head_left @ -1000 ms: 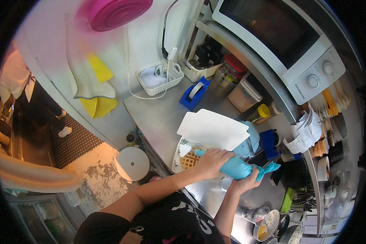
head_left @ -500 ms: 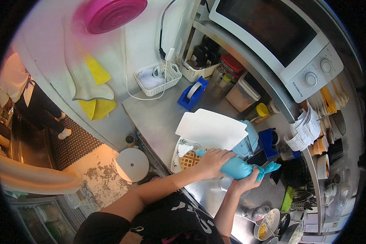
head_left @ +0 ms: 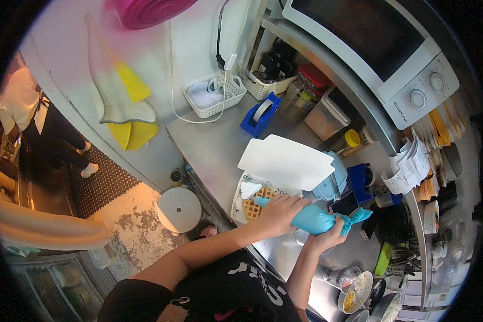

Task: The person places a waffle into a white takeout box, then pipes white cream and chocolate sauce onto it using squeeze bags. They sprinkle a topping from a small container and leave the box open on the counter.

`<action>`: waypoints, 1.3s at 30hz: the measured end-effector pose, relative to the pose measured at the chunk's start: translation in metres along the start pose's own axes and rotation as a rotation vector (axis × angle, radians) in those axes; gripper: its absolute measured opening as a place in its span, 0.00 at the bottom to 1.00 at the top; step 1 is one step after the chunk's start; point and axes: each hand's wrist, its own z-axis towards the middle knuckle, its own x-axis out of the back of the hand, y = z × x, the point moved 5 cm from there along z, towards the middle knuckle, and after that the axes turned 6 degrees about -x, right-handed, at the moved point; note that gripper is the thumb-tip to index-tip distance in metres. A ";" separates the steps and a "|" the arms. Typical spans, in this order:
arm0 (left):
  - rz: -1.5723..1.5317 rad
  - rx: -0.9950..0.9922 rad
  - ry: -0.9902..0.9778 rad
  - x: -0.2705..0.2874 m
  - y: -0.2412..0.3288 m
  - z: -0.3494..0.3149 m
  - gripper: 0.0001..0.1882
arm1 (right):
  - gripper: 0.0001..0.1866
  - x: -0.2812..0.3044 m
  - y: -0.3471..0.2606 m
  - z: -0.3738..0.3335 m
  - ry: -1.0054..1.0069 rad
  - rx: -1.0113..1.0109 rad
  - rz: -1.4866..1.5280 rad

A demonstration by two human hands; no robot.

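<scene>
Piping bag shifted nearer me; left hand, right hand both gripping it. Cream mounded; visible waffle bare.

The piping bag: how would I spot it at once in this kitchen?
On the steel counter, find the open white box with a waffle inside. There, the left hand and right hand grip the piping bag. Unlike the blue container beyond, it bulges and ends in a bunched tail.
</scene>
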 end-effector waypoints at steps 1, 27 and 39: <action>0.003 0.006 0.002 0.000 0.000 -0.001 0.32 | 0.05 0.000 0.001 0.000 -0.013 -0.004 0.008; 0.005 -0.026 -0.050 -0.010 -0.003 0.018 0.33 | 0.05 -0.001 -0.003 0.017 0.016 0.034 0.026; -0.033 -0.094 -0.049 -0.018 -0.008 0.030 0.36 | 0.07 0.001 -0.001 0.026 0.040 0.120 0.005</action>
